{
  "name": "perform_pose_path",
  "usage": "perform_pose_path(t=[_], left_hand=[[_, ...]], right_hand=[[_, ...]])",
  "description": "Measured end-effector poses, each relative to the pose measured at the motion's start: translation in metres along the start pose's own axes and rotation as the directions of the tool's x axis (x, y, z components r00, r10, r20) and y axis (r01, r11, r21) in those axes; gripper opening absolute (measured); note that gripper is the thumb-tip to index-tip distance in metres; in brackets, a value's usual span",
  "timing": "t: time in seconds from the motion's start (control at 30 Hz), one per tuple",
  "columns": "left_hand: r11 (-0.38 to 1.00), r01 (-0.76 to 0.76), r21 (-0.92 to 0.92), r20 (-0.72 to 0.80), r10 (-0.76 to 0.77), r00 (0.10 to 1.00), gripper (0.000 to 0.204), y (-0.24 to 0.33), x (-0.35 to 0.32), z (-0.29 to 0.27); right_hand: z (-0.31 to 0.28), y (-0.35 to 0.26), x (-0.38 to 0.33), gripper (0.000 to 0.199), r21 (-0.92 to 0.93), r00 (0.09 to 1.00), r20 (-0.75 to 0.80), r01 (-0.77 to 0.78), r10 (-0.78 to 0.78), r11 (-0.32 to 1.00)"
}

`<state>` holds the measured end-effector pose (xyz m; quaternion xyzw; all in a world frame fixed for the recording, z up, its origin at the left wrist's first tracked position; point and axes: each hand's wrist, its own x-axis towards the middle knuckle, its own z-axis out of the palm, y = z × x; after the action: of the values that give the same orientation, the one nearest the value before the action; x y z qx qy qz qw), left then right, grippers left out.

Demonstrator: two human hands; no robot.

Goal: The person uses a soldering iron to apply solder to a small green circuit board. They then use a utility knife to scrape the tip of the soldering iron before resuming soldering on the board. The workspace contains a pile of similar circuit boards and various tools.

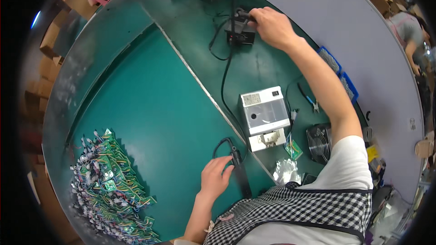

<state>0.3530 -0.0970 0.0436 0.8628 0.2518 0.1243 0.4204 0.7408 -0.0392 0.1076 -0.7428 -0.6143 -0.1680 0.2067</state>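
Note:
Stretched far forward, my right hand (274, 28) curls its fingers at the top corner of a small black power box (245, 35). They close on a black cable (245, 15) there; the exact grip is partly hidden. My left hand (215, 179) hovers at the near side of the bench with thumb and fingers apart. Its fingertips are beside a black cylindrical tool that looks like an electric screwdriver (241, 177); whether they touch it I cannot tell. A cord loops from the tool's far end.
A white machine with a clear cover (267, 113) stands mid-bench. Near it lie a green circuit board (294, 149), blue-handled pliers (310, 100), a black fan (319, 143) and a silvery bag (287, 171). Many wired circuit boards (109, 186) are heaped at left. Blue bins (349, 88) line the right edge.

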Motion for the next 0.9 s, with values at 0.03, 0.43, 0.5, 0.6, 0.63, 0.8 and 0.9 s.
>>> perform_pose_path(t=[0.03,0.43,0.5,0.6,0.63,0.8,0.9], left_hand=[[0.999,-0.032,-0.006,0.026,0.032,0.999,0.023,0.007,0.003,0.005],[0.929,-0.363,-0.063,0.286,0.366,0.886,0.024,0.065,0.025,0.065],[0.909,-0.412,-0.066,0.333,0.409,0.849,0.024,0.069,0.032,0.081],[0.891,-0.452,-0.034,0.393,0.428,0.814,0.023,0.074,0.043,0.103],[0.885,-0.465,-0.016,0.413,0.429,0.804,0.023,0.074,0.046,0.111],[0.876,-0.480,0.047,0.466,0.406,0.786,0.023,0.077,0.064,0.131],[0.893,-0.444,0.067,0.471,0.364,0.804,0.022,0.075,0.071,0.128]], right_hand=[[-0.021,-0.001,-0.009,0.015,-0.053,0.999,0.028,-0.023,0.024,0.998],[-0.239,0.037,-0.196,0.022,0.018,0.789,-0.107,-0.607,0.605,0.795],[-0.252,0.031,-0.228,0.022,0.128,0.740,-0.029,-0.664,0.672,0.736],[-0.267,0.012,-0.268,0.020,0.286,0.658,0.090,-0.736,0.748,0.613],[-0.271,0.006,-0.279,0.020,0.299,0.637,0.089,-0.751,0.766,0.589],[-0.297,-0.014,-0.343,0.015,0.205,0.542,-0.062,-0.815,0.838,0.542],[-0.313,-0.018,-0.391,0.017,0.276,0.423,-0.160,-0.848,0.892,0.452]])
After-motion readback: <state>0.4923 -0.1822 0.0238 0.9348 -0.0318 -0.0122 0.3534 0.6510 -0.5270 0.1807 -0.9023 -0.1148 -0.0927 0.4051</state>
